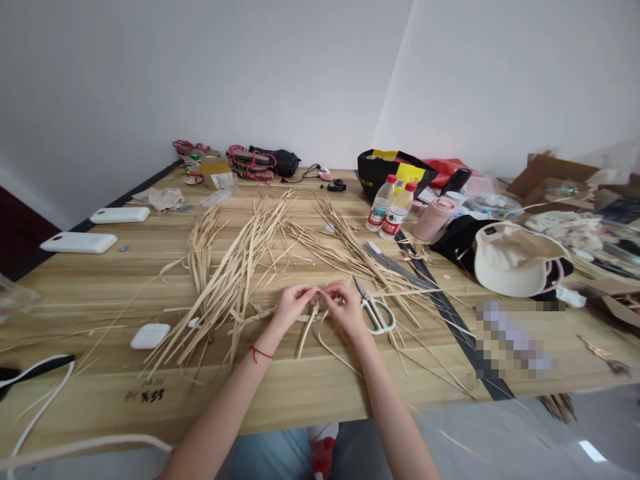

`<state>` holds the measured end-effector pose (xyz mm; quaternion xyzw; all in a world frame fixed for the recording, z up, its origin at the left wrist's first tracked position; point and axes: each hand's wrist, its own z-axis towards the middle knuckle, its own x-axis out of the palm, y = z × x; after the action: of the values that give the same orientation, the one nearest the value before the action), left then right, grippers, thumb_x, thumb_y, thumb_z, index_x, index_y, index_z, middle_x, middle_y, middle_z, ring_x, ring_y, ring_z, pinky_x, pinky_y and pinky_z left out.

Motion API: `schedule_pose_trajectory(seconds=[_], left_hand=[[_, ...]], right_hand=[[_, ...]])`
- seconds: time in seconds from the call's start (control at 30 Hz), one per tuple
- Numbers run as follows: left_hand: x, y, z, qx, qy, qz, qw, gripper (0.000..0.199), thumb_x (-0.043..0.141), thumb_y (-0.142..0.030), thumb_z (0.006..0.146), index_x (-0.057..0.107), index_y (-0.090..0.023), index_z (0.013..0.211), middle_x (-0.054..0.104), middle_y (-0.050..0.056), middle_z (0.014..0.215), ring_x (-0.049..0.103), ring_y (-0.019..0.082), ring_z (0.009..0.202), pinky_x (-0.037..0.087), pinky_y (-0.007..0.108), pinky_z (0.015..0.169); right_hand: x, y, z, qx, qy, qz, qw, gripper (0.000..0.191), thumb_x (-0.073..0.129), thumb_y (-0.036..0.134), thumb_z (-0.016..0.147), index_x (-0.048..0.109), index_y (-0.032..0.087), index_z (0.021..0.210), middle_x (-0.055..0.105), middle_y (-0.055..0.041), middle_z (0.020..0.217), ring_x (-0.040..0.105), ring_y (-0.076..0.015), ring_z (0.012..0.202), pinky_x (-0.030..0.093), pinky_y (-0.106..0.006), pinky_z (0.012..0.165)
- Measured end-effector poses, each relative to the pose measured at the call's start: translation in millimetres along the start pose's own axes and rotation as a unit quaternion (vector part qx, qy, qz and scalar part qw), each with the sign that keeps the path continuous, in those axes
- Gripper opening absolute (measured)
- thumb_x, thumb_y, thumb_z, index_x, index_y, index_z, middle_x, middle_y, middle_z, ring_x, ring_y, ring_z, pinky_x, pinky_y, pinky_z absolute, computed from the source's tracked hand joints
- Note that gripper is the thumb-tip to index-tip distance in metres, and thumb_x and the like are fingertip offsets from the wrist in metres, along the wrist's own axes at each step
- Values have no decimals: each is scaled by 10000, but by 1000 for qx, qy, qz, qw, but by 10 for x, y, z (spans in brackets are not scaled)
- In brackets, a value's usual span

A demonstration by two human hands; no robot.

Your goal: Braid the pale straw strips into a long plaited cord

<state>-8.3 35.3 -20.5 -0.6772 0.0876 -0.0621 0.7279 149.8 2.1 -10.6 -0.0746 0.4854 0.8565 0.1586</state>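
Partly hidden by left hand [294, 304] and right hand [346, 308], braided straw [263, 313], fingers [304, 291] pinched on it, contact indistinct.

Both forearms are bare as far as they show, slender and widening evenly toward the elbow, and the left hand [296, 303] and right hand [344, 305] are bare too. A thin red cord bracelet [261, 353] circles the left wrist, with what looks like a short loose end. Light blue trousers [273, 455] cover the legs, and between them shows red-and-white footwear [323, 455], partly hidden.
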Motion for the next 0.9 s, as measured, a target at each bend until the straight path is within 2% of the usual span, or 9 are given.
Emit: schedule_pose_trajectory(seconds=[0.2,0.57,0.7,0.9], left_hand=[[-7,26,-3,11,15,0,1000,314,658,-419,732,685,-121,827,651,37,693,576,134,625,479,243,608],[-3,-81,-67,42,51,24,998,297,618,-403,778,676,-125,868,643,38,720,575,136,647,470,234,607],[6,-101,-83,60,47,40,996,283,594,-401,801,668,-134,856,647,37,749,577,136,671,473,234,632],[3,-72,-66,56,42,39,997,286,592,-406,801,663,-133,848,620,19,700,558,128,643,463,229,609]], right_hand=[[-14,-12,5,12,3,9,1000,90,631,272,796,658,187,784,639,-47,794,587,-161,700,478,-283,617],[-56,43,13,42,12,15,999,70,656,247,769,651,186,736,634,-40,770,591,-165,710,462,-277,619],[-39,29,0,29,5,4,1000,53,645,229,774,638,189,739,630,-38,778,588,-165,713,469,-279,623],[-39,10,-9,-25,12,-25,999,35,600,210,803,621,195,779,619,-45,825,594,-168,745,485,-288,654]])
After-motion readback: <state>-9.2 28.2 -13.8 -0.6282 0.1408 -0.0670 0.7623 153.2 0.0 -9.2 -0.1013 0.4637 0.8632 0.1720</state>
